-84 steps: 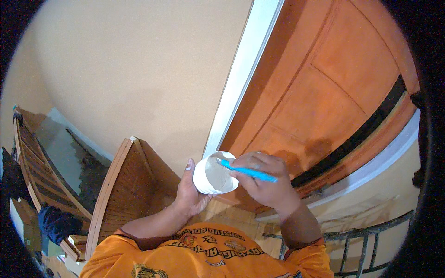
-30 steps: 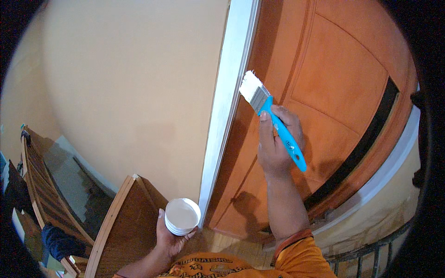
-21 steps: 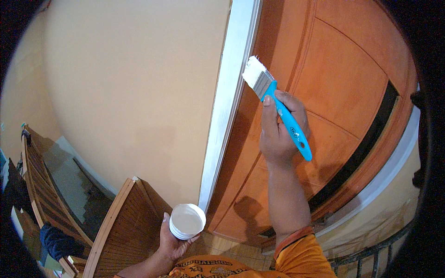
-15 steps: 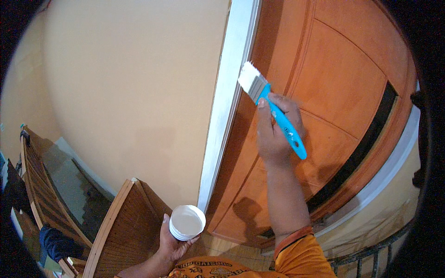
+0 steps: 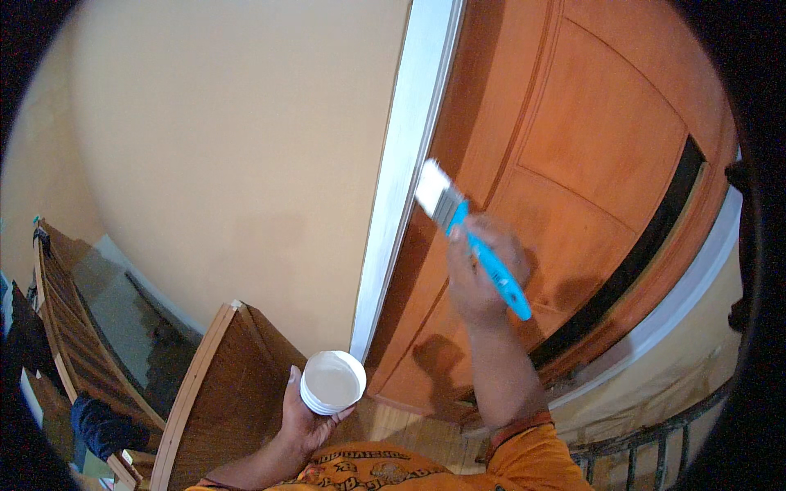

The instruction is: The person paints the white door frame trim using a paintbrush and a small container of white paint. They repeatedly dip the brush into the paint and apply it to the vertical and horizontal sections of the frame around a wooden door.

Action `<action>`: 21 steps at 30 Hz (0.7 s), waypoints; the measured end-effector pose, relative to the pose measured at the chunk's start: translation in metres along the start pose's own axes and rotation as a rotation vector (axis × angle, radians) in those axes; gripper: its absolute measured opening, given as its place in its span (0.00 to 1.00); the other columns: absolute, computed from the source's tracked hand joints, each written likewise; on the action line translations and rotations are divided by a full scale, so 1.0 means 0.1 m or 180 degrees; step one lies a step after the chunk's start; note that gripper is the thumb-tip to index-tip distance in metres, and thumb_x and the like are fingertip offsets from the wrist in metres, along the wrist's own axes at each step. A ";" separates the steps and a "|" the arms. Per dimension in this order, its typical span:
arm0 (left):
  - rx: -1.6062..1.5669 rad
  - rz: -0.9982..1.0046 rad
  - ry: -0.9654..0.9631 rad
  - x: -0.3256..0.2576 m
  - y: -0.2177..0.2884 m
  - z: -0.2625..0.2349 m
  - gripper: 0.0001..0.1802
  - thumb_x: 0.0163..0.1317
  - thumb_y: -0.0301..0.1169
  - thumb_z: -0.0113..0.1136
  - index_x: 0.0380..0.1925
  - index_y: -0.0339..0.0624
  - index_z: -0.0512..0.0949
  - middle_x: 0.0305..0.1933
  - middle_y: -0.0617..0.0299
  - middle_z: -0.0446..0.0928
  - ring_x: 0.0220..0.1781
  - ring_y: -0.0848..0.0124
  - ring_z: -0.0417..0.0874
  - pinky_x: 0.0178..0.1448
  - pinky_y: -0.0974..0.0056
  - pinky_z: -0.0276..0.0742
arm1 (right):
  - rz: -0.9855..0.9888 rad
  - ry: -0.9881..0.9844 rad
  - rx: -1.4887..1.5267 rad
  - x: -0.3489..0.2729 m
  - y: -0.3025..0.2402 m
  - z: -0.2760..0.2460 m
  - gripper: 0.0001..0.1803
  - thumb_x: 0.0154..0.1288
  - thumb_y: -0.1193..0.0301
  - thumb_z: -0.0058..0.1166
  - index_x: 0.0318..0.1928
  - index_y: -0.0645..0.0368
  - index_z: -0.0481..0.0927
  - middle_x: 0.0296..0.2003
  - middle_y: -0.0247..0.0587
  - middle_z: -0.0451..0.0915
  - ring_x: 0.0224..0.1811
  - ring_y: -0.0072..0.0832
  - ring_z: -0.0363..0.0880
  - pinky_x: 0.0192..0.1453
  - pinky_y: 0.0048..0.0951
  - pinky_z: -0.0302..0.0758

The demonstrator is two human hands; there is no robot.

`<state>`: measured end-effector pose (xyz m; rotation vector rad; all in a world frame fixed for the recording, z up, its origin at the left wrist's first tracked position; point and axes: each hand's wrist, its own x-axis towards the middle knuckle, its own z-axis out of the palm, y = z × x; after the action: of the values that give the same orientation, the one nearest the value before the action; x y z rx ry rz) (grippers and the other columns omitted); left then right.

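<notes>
At left, the left hand [image 5: 301,423] cups a white tub [image 5: 320,403] of pale paint [image 5: 331,384], some fingers hidden beneath. Beside the white door trim [image 5: 399,164], a blue-handled paintbrush [image 5: 488,260], gripped in the right hand [image 5: 477,290], is lower than half a second ago, suggesting a downward stroke; blur hides whether its bristles [image 5: 431,188] touch the trim.

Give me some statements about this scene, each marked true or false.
1. The right hand holds a paintbrush. True.
2. The brush's handle is red. False: it is blue.
3. The left hand holds a white cup. True.
4. The cup is upside down. False: its open top faces up toward the camera.
5. White trim runs between the beige wall and the orange-brown door. True.
</notes>
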<state>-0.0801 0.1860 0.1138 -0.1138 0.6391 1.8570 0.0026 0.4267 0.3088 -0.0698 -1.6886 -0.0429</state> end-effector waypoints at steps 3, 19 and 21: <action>-0.0054 -0.0061 0.0083 0.01 0.01 0.04 0.42 0.65 0.71 0.35 0.64 0.50 0.66 0.56 0.52 0.76 0.50 0.55 0.83 0.41 0.46 0.87 | -0.0084 0.0279 0.0143 0.26 0.10 0.13 0.10 0.57 0.75 0.65 0.39 0.59 0.80 0.34 0.49 0.82 0.36 0.44 0.83 0.41 0.39 0.80; -0.0078 -0.0003 0.0096 0.01 0.01 -0.05 0.42 0.65 0.70 0.37 0.64 0.49 0.66 0.55 0.50 0.77 0.47 0.54 0.84 0.41 0.47 0.88 | 0.0746 -0.1208 0.0417 -1.22 -0.13 -0.08 0.06 0.56 0.79 0.61 0.34 0.60 0.79 0.30 0.48 0.81 0.30 0.45 0.82 0.34 0.39 0.79; -0.0095 0.0015 0.0161 0.00 0.00 -0.05 0.42 0.65 0.70 0.38 0.64 0.50 0.66 0.56 0.50 0.76 0.48 0.54 0.84 0.41 0.46 0.88 | 0.0540 -0.1237 0.0326 -1.06 -0.02 -0.01 0.06 0.55 0.78 0.61 0.34 0.61 0.79 0.29 0.48 0.80 0.28 0.46 0.80 0.32 0.40 0.78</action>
<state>-0.0806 0.1837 0.1096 -0.1793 0.6470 1.8736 0.0155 0.4223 0.2038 -0.1519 -2.0637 0.1959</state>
